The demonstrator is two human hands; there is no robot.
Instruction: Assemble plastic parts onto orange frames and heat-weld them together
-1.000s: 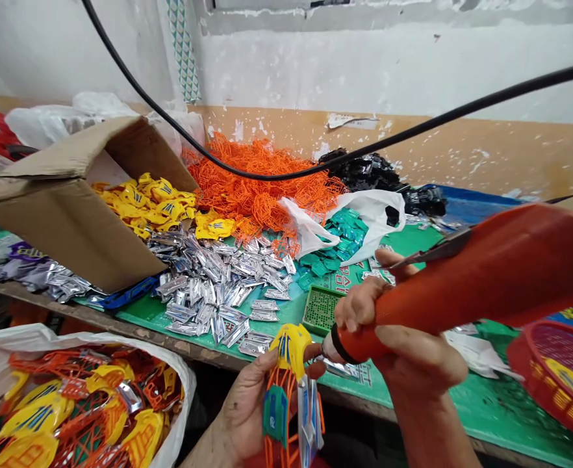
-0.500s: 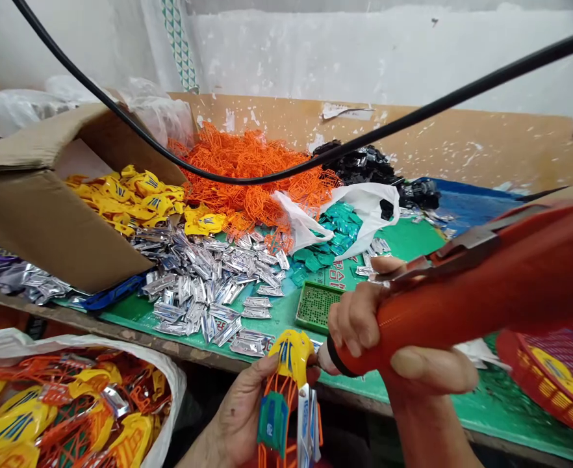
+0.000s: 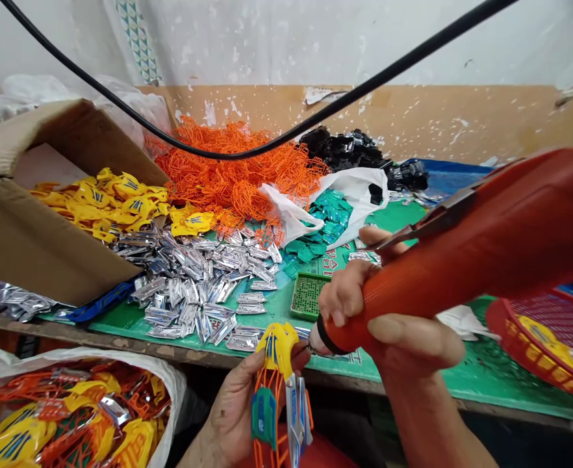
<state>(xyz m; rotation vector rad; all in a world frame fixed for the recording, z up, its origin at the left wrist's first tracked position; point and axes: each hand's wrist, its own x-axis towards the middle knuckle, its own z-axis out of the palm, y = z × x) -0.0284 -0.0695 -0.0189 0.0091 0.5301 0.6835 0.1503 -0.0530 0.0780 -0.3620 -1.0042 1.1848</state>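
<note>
In my left hand (image 3: 230,409), closed at the bottom centre, is a toy car body (image 3: 277,351) with a yellow nose, an orange lattice frame, a green panel (image 3: 264,416) and a silver side panel (image 3: 296,413). My right hand (image 3: 388,325) is wrapped round an orange-red power screwdriver (image 3: 442,260) that slants down to the left. Its tip meets the right side of the yellow nose, near my left fingertips. The exact contact point is partly hidden by the fingers.
Silver panels (image 3: 189,292) lie scattered on the green tabletop (image 3: 355,367). Behind are a cardboard box (image 3: 47,240) of yellow parts, orange frames (image 3: 238,169) and black parts (image 3: 349,149). A white sack (image 3: 174,390) stands lower left, a red basket (image 3: 534,351) right. A black cable (image 3: 218,155) hangs across.
The view has shifted a little, so the table things sit slightly further left. Both hands keep their grip, and the screwdriver stays against the toy car body.
</note>
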